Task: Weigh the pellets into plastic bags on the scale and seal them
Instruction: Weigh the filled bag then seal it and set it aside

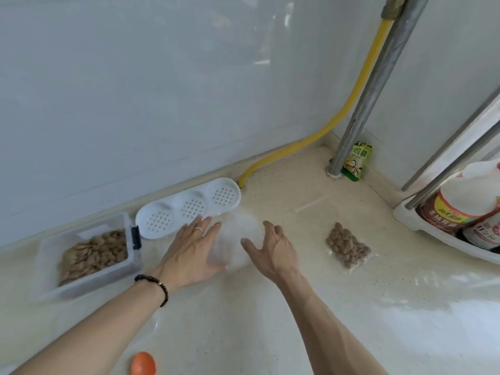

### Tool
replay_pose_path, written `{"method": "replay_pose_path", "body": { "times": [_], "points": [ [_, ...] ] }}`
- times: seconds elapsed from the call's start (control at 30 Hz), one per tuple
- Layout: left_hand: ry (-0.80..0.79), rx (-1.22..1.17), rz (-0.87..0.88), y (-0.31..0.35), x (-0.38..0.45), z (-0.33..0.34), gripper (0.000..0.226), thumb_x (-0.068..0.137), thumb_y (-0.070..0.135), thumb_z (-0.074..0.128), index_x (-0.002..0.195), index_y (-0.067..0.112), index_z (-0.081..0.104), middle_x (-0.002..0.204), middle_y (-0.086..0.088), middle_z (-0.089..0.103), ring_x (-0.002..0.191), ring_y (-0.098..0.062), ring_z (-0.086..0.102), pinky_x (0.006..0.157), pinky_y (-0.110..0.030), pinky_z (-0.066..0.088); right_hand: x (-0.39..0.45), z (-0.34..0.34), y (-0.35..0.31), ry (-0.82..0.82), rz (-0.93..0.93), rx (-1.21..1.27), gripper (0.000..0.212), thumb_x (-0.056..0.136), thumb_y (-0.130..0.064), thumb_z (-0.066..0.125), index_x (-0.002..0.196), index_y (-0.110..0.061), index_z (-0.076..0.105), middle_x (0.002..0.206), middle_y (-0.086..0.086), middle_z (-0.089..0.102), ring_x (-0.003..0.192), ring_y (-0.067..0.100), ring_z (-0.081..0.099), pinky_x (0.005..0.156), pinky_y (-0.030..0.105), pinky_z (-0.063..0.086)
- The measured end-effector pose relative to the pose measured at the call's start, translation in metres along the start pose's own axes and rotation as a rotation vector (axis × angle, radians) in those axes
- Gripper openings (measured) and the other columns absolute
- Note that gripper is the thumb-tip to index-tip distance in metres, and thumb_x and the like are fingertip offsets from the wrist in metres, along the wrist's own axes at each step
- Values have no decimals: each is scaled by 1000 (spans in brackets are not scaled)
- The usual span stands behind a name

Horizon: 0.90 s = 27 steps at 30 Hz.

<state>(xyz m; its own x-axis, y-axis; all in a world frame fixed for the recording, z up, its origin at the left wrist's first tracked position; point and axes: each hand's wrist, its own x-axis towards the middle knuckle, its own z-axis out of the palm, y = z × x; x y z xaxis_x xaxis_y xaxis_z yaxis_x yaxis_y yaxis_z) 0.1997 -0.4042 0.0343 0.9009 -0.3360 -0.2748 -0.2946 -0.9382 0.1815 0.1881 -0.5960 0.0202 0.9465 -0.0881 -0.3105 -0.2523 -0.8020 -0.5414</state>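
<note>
Plainly both hands, left hand (193,250) and right hand (273,249), lie spread, apart; green packet (355,161) reads 鸡精.

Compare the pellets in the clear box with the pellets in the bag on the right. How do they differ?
The pellets in the clear box lie loose, a bigger heap, left of the left hand. The pellets in the bag are a small, darker pack lying flat, right of the right hand. Both rest on the counter.
</note>
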Motion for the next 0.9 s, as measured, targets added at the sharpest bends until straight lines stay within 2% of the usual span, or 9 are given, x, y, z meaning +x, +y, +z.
{"method": "replay_pose_path", "body": {
  "times": [0.07,0.13,0.23,0.33,0.43,0.53,0.6,0.8,0.9],
  "points": [
    [-52,32,-55,-16,-12,8,103,81,65,59,154,23,0,162,-7,-5,149,-23,-9,120,-40,0,2,15,-12,-6,11,-28,74,90,-58,54,145,-15,33,139,8,46,127,30,43,99,41,42],
    [-45,38,-81,-28,-21,16,98,85,59,59,154,23,-2,162,-9,-4,149,-24,-6,121,-40,3,5,25,-18,34,8,-25,66,90,-48,61,142,-15,36,136,7,49,124,29,47,97,39,43],
    [7,31,-86,-38,-28,22,89,90,46,58,154,22,2,162,-9,1,149,-23,2,120,-39,7,11,30,-21,112,14,42,39,92,-26,64,126,-13,51,123,7,60,109,26,58,86,34,47],
    [42,18,-75,-41,-29,24,86,90,40,60,154,20,5,162,-9,5,149,-23,6,120,-38,8,13,27,-23,199,5,9,12,94,-19,61,104,-11,61,112,5,62,102,25,55,82,34,46],
    [67,-29,-73,-40,-29,20,87,90,41,60,154,18,5,162,-9,2,149,-23,3,121,-38,7,12,16,-26,247,-44,53,9,94,-19,61,100,-12,61,105,-1,55,103,23,51,82,34,44],
    [122,-112,-86,-37,-31,7,87,91,43,56,154,16,1,162,-9,2,149,-21,1,122,-37,6,6,-5,-36,237,-79,334,7,94,-11,58,88,-13,55,82,-2,62,78,22,59,59,25,44],
    [210,-179,-84,-34,-35,-8,86,92,42,53,153,14,-1,162,-10,6,149,-21,4,121,-37,9,-2,-21,-46,243,-109,486,10,93,-7,58,86,-14,55,80,0,66,72,17,59,53,18,43],
    [321,-346,-91,-45,-69,-55,83,94,44,52,153,13,4,150,-9,35,141,-21,27,119,-40,14,-43,-57,-88,208,-222,738,14,92,1,58,86,-11,55,78,7,67,64,11,59,62,20,50],
    [368,-426,-77,-62,-95,-67,73,93,40,54,150,16,16,136,-5,45,125,-21,43,108,-36,31,-73,-58,-111,189,-251,779,16,92,3,57,86,-12,56,73,3,67,63,13,59,62,22,49]
  ]
}}
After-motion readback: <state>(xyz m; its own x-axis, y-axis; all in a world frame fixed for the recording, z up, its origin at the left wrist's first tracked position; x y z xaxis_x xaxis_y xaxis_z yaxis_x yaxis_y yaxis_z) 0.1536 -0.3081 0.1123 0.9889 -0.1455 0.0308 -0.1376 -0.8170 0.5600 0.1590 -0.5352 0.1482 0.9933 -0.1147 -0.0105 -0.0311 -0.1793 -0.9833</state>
